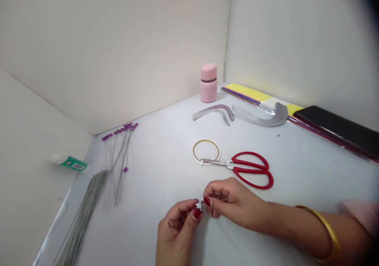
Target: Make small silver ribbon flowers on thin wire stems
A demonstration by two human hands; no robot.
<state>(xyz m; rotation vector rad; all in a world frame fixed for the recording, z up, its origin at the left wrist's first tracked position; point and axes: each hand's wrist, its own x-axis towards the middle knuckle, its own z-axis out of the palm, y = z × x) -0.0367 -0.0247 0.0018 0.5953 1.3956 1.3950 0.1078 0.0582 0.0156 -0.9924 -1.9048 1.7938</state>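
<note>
Low in the middle of the head view, my left hand (179, 228) pinches a small white piece (199, 206) between thumb and fingertips. It looks crumpled or folded; its exact kind is too small to tell. My right hand (233, 203) meets it from the right, its thumb and index finger closed at the edge of the same white piece. Just beyond the hands lie red-handled scissors (251, 170), their blades resting over a roll of narrow white tape (194, 152) with a golden inner ring.
At left lie purple-tipped wire stems (127, 127) and a bundle of bare wires (89, 210). A green-labelled tube (74, 163) is by the left edge. Behind stand a pink flask (209, 83), curved grey strips (217, 109), yellow sheets (247, 91) and a black phone-like slab (334, 126).
</note>
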